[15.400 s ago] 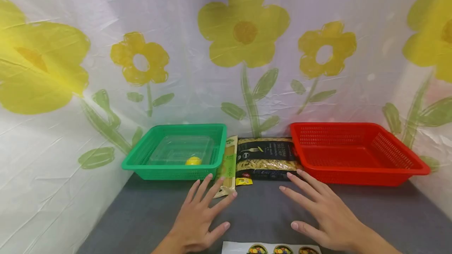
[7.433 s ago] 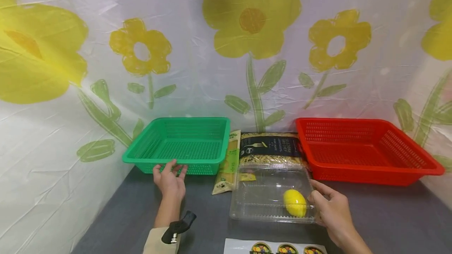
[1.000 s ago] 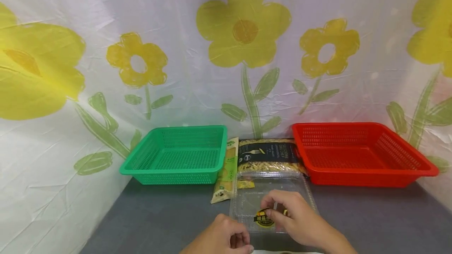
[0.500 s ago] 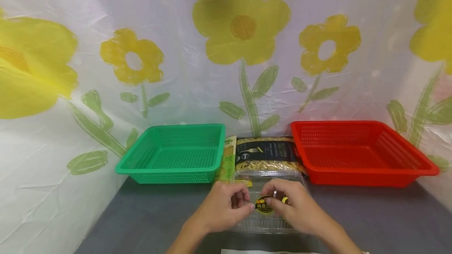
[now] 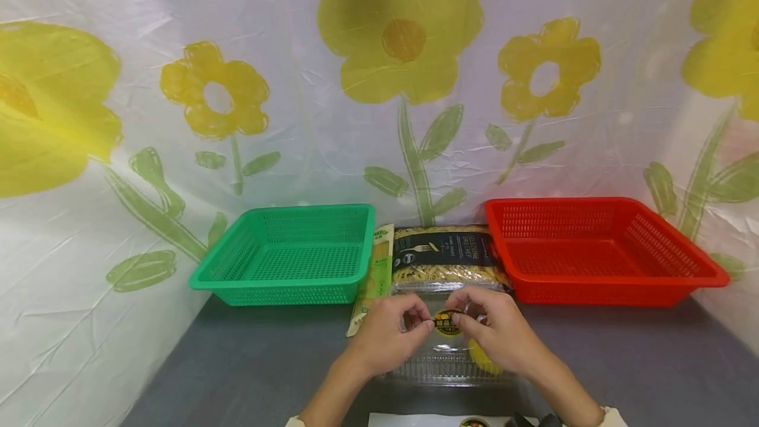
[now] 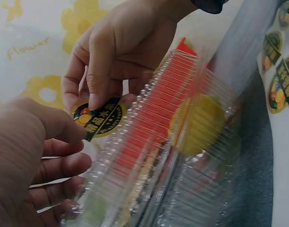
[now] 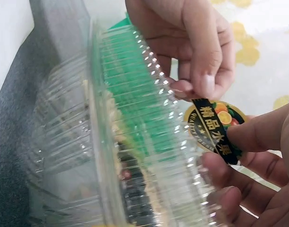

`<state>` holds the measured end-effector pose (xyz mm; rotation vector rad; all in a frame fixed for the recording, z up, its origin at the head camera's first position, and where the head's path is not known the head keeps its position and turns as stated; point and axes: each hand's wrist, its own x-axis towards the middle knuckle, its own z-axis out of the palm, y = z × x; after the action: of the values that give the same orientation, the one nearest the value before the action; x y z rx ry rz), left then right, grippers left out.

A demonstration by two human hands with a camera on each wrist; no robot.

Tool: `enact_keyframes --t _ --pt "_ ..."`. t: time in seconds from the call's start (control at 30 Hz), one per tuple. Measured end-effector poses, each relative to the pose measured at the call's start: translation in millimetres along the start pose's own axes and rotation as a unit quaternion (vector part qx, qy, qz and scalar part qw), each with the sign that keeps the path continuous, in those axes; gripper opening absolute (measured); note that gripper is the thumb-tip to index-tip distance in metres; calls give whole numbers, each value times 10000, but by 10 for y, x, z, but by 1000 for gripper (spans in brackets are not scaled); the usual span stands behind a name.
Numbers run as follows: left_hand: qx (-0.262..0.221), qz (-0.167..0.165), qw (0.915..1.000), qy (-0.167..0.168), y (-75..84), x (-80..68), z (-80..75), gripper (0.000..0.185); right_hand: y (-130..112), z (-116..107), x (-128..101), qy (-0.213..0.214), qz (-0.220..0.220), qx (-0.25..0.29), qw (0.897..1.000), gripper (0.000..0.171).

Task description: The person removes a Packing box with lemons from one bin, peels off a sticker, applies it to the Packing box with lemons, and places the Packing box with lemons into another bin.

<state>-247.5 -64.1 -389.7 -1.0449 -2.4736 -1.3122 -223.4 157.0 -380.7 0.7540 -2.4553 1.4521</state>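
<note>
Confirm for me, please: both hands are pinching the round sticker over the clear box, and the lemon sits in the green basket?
Not quite. Both hands do pinch the round sticker over the clear box, but the lemon sits inside that box; the head view shows the green basket holding nothing.

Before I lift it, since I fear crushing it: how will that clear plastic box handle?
The clear plastic box looks thin and ribbed, so it probably flexes and feels light. The lemon inside sits loose and may roll when the box tilts.

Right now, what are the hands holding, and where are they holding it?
Both hands pinch the round sticker by its edges: left hand on its left side, right hand on its right, over the clear plastic box.
</note>
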Motion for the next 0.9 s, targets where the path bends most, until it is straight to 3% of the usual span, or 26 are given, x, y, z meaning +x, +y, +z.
enact_keyframes --t 0.23,0.53,0.9 --pt "199 32 9996 183 -38 32 66 9 80 47 16 249 -13 -233 9994 24" --pt "913 -48 9939 620 -103 64 175 11 153 122 52 614 83 -1004 9930 33" --pt "1367 -268 9885 597 -131 130 206 12 144 168 81 771 557 -1572 9830 30"
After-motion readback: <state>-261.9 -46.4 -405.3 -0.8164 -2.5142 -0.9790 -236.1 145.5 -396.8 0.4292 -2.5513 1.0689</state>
